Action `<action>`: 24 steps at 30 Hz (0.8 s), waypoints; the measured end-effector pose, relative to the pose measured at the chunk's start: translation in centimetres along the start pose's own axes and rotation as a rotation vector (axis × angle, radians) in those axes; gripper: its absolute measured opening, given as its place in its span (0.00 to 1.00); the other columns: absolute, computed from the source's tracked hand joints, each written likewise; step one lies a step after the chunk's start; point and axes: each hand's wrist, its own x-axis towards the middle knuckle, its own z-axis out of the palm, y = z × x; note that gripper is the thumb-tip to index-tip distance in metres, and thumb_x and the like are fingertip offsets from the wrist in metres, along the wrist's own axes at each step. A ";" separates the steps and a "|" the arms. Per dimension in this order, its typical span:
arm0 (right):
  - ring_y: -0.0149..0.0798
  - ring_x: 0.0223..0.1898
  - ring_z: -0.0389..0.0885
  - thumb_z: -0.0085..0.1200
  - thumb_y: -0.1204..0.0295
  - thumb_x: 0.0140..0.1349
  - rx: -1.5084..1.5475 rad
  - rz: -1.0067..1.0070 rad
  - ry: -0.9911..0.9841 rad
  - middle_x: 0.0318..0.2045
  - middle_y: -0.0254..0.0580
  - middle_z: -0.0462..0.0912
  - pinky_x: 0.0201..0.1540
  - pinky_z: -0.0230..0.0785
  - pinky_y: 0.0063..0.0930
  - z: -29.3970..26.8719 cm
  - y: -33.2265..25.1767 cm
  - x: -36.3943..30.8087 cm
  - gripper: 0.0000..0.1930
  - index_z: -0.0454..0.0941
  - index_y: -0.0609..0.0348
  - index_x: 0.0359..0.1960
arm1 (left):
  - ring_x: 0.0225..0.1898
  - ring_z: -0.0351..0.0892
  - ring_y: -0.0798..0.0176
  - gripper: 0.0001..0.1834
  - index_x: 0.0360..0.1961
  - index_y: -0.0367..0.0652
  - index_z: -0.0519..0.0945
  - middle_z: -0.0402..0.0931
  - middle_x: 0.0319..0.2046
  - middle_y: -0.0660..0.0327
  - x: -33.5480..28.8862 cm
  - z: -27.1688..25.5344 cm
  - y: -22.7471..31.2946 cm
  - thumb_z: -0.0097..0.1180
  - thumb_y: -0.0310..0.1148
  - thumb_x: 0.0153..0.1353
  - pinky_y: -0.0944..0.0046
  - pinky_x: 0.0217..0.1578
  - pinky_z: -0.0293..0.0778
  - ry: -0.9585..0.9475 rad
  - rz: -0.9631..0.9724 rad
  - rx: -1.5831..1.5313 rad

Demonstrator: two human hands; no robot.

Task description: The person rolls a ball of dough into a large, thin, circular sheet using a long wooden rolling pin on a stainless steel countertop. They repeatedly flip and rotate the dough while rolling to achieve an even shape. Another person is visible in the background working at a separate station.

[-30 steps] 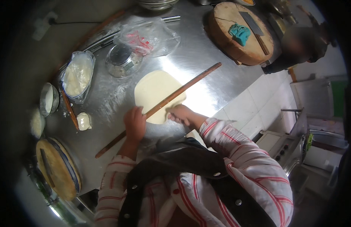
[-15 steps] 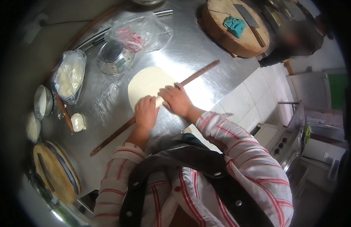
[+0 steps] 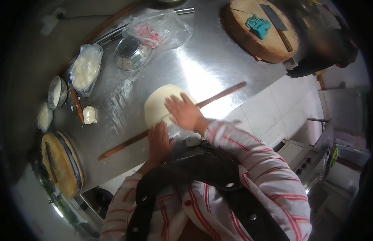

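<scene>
Cream dough sheet (image 3: 157,100) lay flat on the shiny metal tabletop (image 3: 218,52), centre of view, near side meeting a long brown rolling pin (image 3: 128,143). Pin ran slantwise, lower left to upper right, both ends past the dough. Whether dough wrapped the pin: couldn't tell, hands covered that part.

Left hand (image 3: 159,141) was on the near side, fingers laid forward fairly straight over the pin and dough edge, thumb apart; open, not clenched. Right hand (image 3: 185,113) was palm down over dough and pin, fingers stretched and spread, slightly blurred; wide open, gripping nothing. Firm contact there unclear.

Surroundings: round kitchen scale (image 3: 128,48) beyond the dough, clear plastic bag (image 3: 174,29) with red print next to it. Off to the left, plastic-covered bowl (image 3: 86,70), short brown stick (image 3: 78,104), small white dough lump (image 3: 90,115) just beside the stick's near end. Far right, thick round chopping block (image 3: 251,42) held a crumpled teal cloth (image 3: 258,26) and a cleaver (image 3: 273,18), apart from each other. Person in dark clothing (image 3: 325,62) near the block.
</scene>
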 end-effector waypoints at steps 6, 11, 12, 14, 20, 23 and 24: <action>0.51 0.71 0.59 0.48 0.57 0.65 0.018 0.065 0.247 0.68 0.49 0.65 0.72 0.44 0.54 -1.8 1.2 6.9 0.30 0.66 0.60 0.65 | 0.71 0.54 0.45 0.40 0.70 0.34 0.57 0.54 0.70 0.46 8.9 2.5 -7.3 0.54 0.44 0.63 0.35 0.67 0.51 0.028 -0.300 0.153; 0.54 0.67 0.64 0.52 0.56 0.61 0.004 0.079 0.238 0.65 0.50 0.68 0.70 0.49 0.52 0.8 2.4 8.6 0.31 0.67 0.61 0.63 | 0.71 0.56 0.50 0.33 0.68 0.35 0.61 0.57 0.69 0.49 16.7 0.0 -11.3 0.50 0.42 0.66 0.37 0.67 0.52 0.113 -0.479 0.083; 0.53 0.65 0.66 0.51 0.57 0.62 -0.002 0.111 0.181 0.62 0.50 0.71 0.68 0.53 0.50 -0.3 2.5 11.0 0.29 0.70 0.61 0.60 | 0.66 0.63 0.47 0.32 0.64 0.35 0.65 0.64 0.65 0.48 17.0 -0.5 -11.9 0.54 0.40 0.63 0.39 0.63 0.57 0.261 -0.385 0.119; 0.50 0.64 0.67 0.51 0.56 0.63 -0.015 0.139 0.173 0.60 0.50 0.74 0.69 0.52 0.46 0.3 4.3 14.0 0.27 0.73 0.61 0.58 | 0.59 0.69 0.45 0.29 0.60 0.35 0.69 0.69 0.58 0.48 16.8 -1.4 -10.6 0.57 0.39 0.60 0.41 0.58 0.62 0.218 -0.213 0.015; 0.47 0.37 0.78 0.49 0.57 0.62 0.044 0.062 0.400 0.33 0.41 0.79 0.45 0.67 0.45 0.2 6.9 14.0 0.14 0.79 0.53 0.30 | 0.44 0.76 0.44 0.13 0.39 0.39 0.77 0.78 0.39 0.51 15.4 -0.1 -11.9 0.61 0.35 0.57 0.47 0.45 0.71 0.131 -0.272 0.013; 0.48 0.39 0.79 0.48 0.56 0.63 0.019 0.167 0.247 0.32 0.42 0.81 0.46 0.67 0.44 -0.8 6.9 16.9 0.15 0.80 0.52 0.31 | 0.39 0.77 0.44 0.09 0.31 0.41 0.77 0.79 0.34 0.52 17.8 -0.1 -13.6 0.57 0.36 0.59 0.47 0.40 0.73 0.083 -0.335 0.069; 0.49 0.39 0.80 0.48 0.56 0.63 0.001 0.179 0.174 0.32 0.43 0.82 0.45 0.67 0.45 -1.2 7.1 17.6 0.15 0.81 0.52 0.32 | 0.37 0.77 0.45 0.09 0.29 0.42 0.76 0.79 0.32 0.52 17.8 0.1 -13.9 0.56 0.37 0.60 0.47 0.38 0.73 0.075 -0.366 0.081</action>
